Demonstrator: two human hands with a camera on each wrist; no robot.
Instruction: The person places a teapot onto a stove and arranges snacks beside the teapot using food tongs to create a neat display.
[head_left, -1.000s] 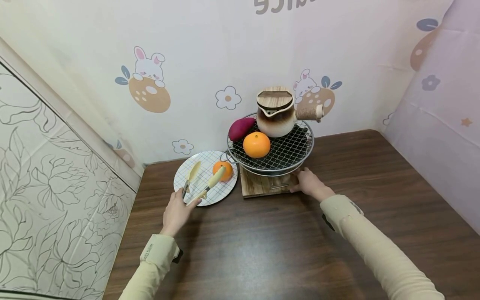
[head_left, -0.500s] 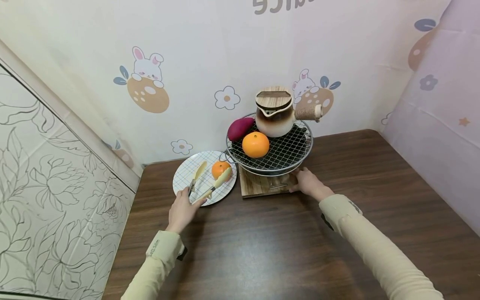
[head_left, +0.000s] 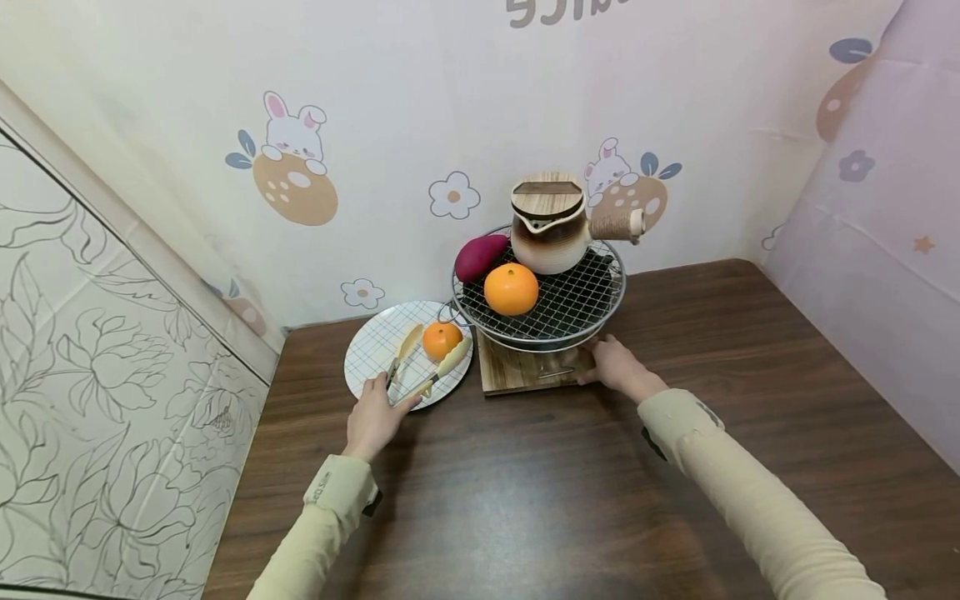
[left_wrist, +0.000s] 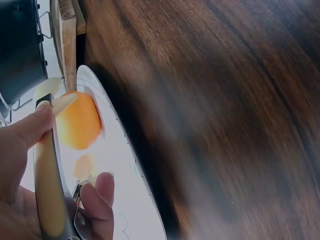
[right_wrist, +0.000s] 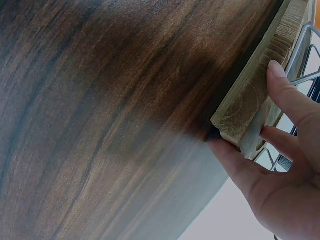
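In the head view, my left hand (head_left: 375, 421) holds cream-tipped tongs (head_left: 453, 357) by their arms. The spread tips lie on either side of an orange (head_left: 442, 340) on a white checked plate (head_left: 367, 346). The left wrist view shows my thumb on one tong handle (left_wrist: 50, 200) and curled fingers by the other arm; whether the tips touch the orange I cannot tell. My right hand (head_left: 617, 367) grips the right front corner of a wooden board (head_left: 510, 375), with the thumb (right_wrist: 280, 80) on its front edge. On it stands a round grill (head_left: 577, 304).
On the grill's mesh sit a purple sweet potato (head_left: 480, 258), a second orange (head_left: 512, 290) and a clay teapot (head_left: 551, 242) with a wooden lid and a rope-wrapped handle. A wire handle loop (head_left: 450, 313) reaches over the plate. A patterned wall (head_left: 405, 125) borders the dark table (head_left: 487, 500).
My left hand has moved right and slightly down with the tongs, bringing the spread tips around the orange on the plate. My right hand stays at the board's corner.
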